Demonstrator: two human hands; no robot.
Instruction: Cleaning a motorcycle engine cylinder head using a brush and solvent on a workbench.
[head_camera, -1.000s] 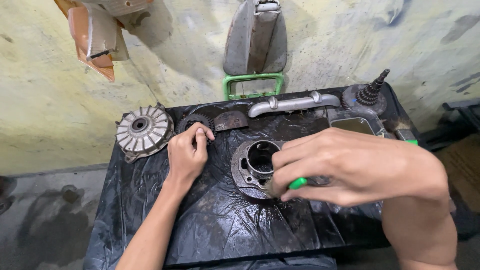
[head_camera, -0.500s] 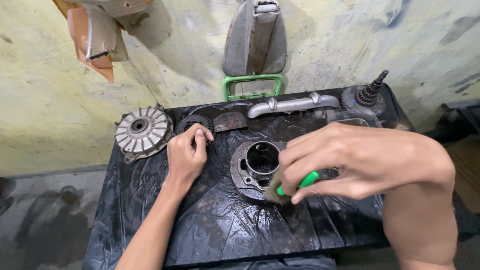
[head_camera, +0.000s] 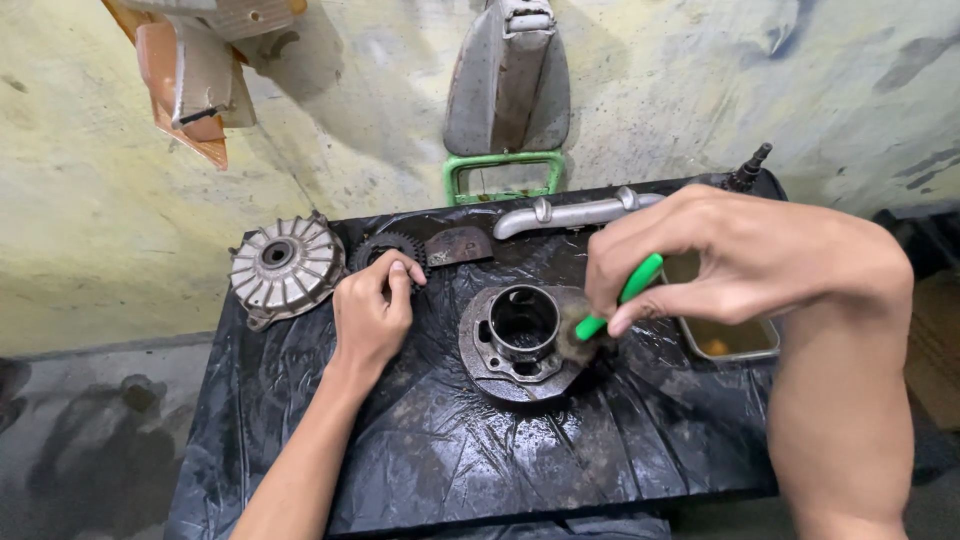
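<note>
A round grey metal engine part (head_camera: 510, 345) with a central bore lies in the middle of a table wrapped in black plastic sheet (head_camera: 440, 450). My right hand (head_camera: 730, 260) holds a green-handled brush (head_camera: 620, 297), its dirty bristles pressed on the part's right rim. My left hand (head_camera: 372, 312) rests on the sheet to the left of the part, fingers curled, fingertips by a dark toothed gear (head_camera: 385, 248).
A finned silver drum (head_camera: 283, 268) sits at the table's left rear. A curved metal pipe (head_camera: 570, 213), a dark plate (head_camera: 458, 246), a threaded shaft (head_camera: 748, 166) and a tray of brownish liquid (head_camera: 728, 335) lie at the back and right. A green-framed mirror (head_camera: 503, 178) leans on the wall.
My right hand has moved the brush up and to the right along the part's rim. My left hand has stayed in place.
</note>
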